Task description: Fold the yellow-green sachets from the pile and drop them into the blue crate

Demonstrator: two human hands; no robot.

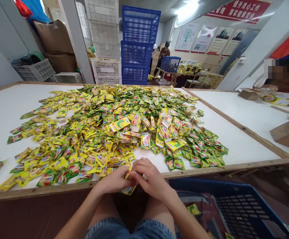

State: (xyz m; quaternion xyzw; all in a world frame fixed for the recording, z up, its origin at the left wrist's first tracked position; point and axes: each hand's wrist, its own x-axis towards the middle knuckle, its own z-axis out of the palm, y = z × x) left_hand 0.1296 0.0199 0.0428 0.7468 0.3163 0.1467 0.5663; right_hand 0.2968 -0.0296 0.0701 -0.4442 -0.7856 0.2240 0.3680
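Observation:
My left hand [117,180] is closed round the side of a small yellow printed box [129,190] at the table's front edge. My right hand [148,177] is closed at the box's other side, its fingers curled over the top end. Both hands cover much of the box, so what is inside cannot be seen. Just beyond them spreads a heap of small yellow and green sachets [89,132]. On the heap lie several small yellow cartons, among them one with a green swoosh [120,123], one near my hands [145,140] and one to the right [175,144].
A wooden rim [60,188] edges the white table [0,109]. Below right stands a blue plastic crate [244,202] with a yellow box [193,209] inside. Blue crates [136,53] and white crates [107,69] are stacked behind. Another person [164,51] stands at the back.

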